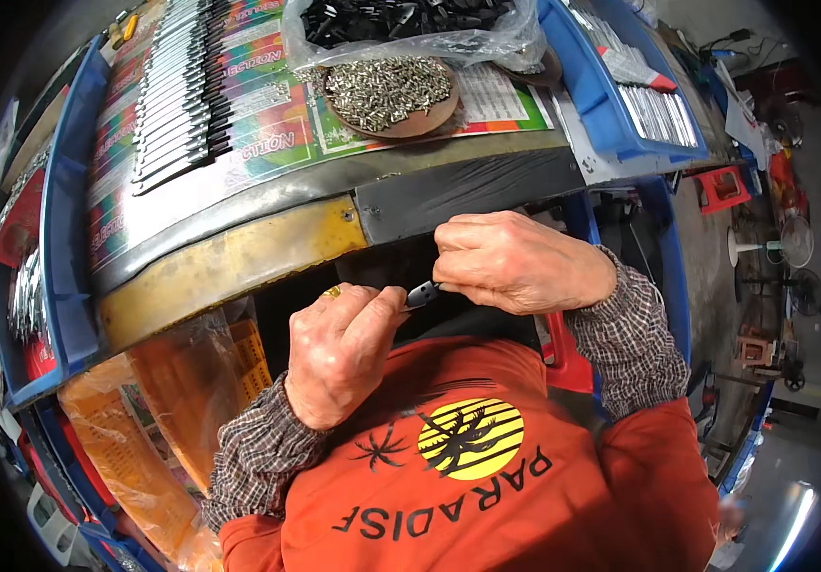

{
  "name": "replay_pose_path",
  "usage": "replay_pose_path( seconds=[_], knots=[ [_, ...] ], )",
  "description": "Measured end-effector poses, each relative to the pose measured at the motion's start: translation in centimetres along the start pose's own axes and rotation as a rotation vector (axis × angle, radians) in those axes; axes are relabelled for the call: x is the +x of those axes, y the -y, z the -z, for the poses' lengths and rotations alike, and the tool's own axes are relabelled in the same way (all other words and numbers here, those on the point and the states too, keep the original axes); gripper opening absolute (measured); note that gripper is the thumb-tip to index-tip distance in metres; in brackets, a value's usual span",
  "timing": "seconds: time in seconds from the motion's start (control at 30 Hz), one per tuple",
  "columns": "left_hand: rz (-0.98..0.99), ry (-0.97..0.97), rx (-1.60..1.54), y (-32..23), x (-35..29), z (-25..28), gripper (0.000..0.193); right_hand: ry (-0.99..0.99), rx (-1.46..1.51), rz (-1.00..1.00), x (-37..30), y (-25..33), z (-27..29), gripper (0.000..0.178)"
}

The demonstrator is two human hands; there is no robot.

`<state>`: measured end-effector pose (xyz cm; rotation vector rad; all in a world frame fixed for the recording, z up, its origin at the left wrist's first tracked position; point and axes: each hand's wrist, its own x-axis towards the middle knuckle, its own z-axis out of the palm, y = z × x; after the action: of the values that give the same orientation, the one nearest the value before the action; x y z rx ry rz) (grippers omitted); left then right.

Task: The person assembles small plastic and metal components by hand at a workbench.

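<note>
In front of my chest, below the bench edge, my left hand (339, 348) is closed in a pinch on a small dark handle piece (422, 294) with small holes in it. A bit of shiny metal shows at its lower end, by the left fingertips. My right hand (520, 262) is at the piece's other end, fingers curled and pressed together. Whatever those right fingers pinch is hidden behind them. On the bench beyond lies a long row of slim silver blades (167, 105) with black ends, laid side by side. A round brown dish (430, 122) is heaped with small silver pins (382, 91).
A clear plastic bag (496, 43) of black parts (391, 19) stands behind the dish. Blue trays (67, 205) flank the bench left and right, the right one holding silver strips (656, 114). Orange plastic-wrapped crates (134, 429) sit below left. A red stool (720, 189) is at right.
</note>
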<state>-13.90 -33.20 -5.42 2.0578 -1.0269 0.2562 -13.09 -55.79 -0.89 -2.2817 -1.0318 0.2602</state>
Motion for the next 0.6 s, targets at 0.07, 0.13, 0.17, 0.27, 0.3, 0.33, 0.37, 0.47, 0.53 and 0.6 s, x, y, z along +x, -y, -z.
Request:
replay_pose_path(
  seconds=[0.07, 0.13, 0.17, 0.27, 0.3, 0.33, 0.37, 0.47, 0.53, 0.6],
  knots=[
    [-0.027, -0.03, -0.037, 0.0, -0.1, -0.2, 0.023, 0.011, 0.042, 0.009, 0.1, 0.0, 0.2, 0.011],
    [-0.027, -0.022, -0.065, 0.0, 0.0, -0.4, 0.024, 0.019, 0.056, 0.022, -0.2, -0.5, 0.0, 0.011],
    [-0.027, -0.02, -0.09, 0.0, 0.2, -0.6, 0.024, 0.028, 0.066, 0.041, -0.3, -0.7, -0.1, 0.012],
    [-0.011, -0.002, -0.133, 0.5, 0.2, -0.9, 0.025, -0.005, 0.104, 0.045, -0.5, -1.1, -0.4, 0.011],
    [-0.01, 0.001, -0.137, 0.5, 0.1, -0.9, 0.025, -0.005, 0.107, 0.04, -0.7, -1.0, -0.5, 0.011],
    [0.025, 0.02, -0.144, 0.5, 0.0, -0.6, 0.025, -0.028, 0.113, -0.002, -0.6, -0.9, -0.8, 0.009],
    [0.06, 0.039, -0.151, 0.6, -0.1, -0.4, 0.025, -0.051, 0.119, -0.043, -0.5, -0.7, -1.0, 0.008],
    [0.079, 0.008, -0.184, 0.4, -0.2, -0.5, 0.024, -0.098, 0.516, -0.338, -0.5, 0.5, -1.0, 0.014],
    [0.088, 0.0, -0.192, 0.3, -0.2, -0.6, 0.024, -0.143, 0.518, -0.248, -0.7, 0.3, -1.6, 0.015],
    [0.115, 0.009, -0.171, 0.2, -0.2, -0.5, 0.024, -0.275, 0.479, -0.056, -0.8, -0.3, -3.1, 0.015]
  ],
)
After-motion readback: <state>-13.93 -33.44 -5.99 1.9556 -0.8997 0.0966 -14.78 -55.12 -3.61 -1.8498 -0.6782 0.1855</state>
